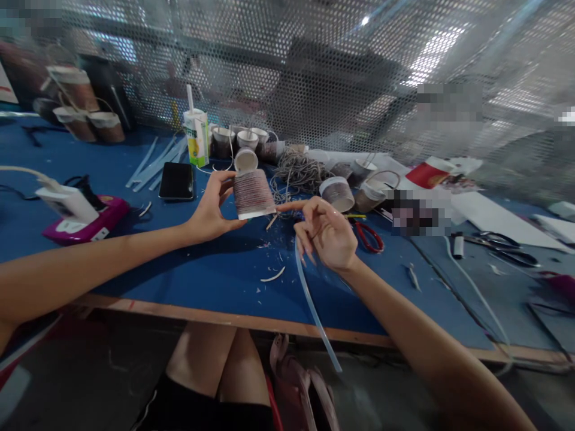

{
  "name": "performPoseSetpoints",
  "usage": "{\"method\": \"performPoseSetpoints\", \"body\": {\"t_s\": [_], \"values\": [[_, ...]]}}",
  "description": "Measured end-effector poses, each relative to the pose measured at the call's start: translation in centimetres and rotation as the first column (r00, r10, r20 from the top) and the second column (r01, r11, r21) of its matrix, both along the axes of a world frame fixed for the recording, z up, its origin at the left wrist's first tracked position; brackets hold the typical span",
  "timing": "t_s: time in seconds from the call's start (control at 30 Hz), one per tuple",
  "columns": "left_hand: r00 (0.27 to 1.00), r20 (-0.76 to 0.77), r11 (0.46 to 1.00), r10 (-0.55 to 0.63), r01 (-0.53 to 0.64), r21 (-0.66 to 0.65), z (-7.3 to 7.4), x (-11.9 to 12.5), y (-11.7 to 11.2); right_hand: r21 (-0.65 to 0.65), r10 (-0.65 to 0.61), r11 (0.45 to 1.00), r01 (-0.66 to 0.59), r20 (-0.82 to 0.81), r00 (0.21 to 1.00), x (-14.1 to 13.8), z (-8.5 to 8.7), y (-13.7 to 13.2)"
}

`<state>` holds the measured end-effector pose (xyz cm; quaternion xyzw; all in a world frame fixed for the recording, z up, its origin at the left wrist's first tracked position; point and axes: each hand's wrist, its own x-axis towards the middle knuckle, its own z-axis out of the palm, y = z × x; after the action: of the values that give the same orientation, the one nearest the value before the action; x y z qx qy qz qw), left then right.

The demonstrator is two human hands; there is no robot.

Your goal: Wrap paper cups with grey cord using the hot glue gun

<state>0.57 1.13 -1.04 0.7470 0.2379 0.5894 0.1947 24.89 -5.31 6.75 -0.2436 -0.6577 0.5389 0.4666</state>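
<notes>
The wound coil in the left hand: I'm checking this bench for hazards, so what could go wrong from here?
The coil is pinched only by the left hand fingertips above the table, so it might slip. The clear tube in the right hand hangs past the table edge and could snag. The red cutters lie close beside that wrist.

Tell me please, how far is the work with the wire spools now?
Done, it seems: several wound spools lie at the back of the blue table. In hand: the left hand holds a wound spool by its ends; the right hand touches its edge with one finger and holds a clear tube. Left: loose grey wire and empty spools.
</notes>
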Motion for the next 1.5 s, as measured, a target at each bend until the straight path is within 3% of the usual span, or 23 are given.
{"method": "performPoseSetpoints", "body": {"t_s": [0.1,0.27,0.33,0.4,0.47,0.57,0.67,0.8,1.07,1.33,1.5], "values": [[0.999,0.023,0.998,-0.033,0.032,0.044,0.1,0.0,0.1,-0.088,0.002,0.996,-0.003,-0.011,1.0,0.0,-0.1,0.3],[0.991,0.045,0.982,-0.127,0.119,0.149,0.3,0.3,0.2,-0.213,-0.223,0.952,0.218,0.002,0.975,1.4,-0.6,2.2],[0.987,0.042,0.976,-0.153,0.145,0.164,0.3,0.4,0.2,-0.168,-0.332,0.93,0.327,-0.006,0.943,1.8,-0.8,2.7],[0.983,0.042,0.973,-0.178,0.169,0.159,0.2,0.4,0.3,-0.044,-0.396,0.918,0.395,-0.036,0.917,2.0,-0.9,2.8],[0.979,0.032,0.97,-0.201,0.195,0.143,0.1,0.4,0.4,0.115,-0.35,0.929,0.351,-0.024,0.936,1.8,-0.9,2.4],[0.974,-0.02,0.97,-0.225,0.226,0.088,0.1,0.2,0.3,0.266,-0.209,0.95,0.165,0.148,0.967,1.1,-0.9,1.5],[0.965,-0.076,0.968,-0.249,0.252,0.024,0.2,0.1,0.2,0.307,-0.192,0.947,0.096,0.302,0.934,0.5,-1.3,1.2],[0.953,-0.143,0.963,-0.268,0.268,-0.023,0.3,-0.1,0.2,0.316,-0.218,0.941,0.117,0.307,0.926,0.1,-2.0,1.4],[0.955,-0.253,0.986,-0.158,0.168,0.016,1.1,-0.1,-1.3,0.405,-0.214,0.91,0.083,0.291,0.932,0.3,-2.1,1.4],[0.985,-0.165,0.995,0.039,-0.022,0.101,0.8,0.1,-1.0,0.367,-0.344,0.907,0.208,0.358,0.868,0.3,-1.7,1.1],[0.981,-0.071,0.967,0.179,-0.162,0.195,0.8,0.2,-0.9,0.45,-0.434,0.859,0.246,0.384,0.815,0.9,-1.4,1.2]]}}
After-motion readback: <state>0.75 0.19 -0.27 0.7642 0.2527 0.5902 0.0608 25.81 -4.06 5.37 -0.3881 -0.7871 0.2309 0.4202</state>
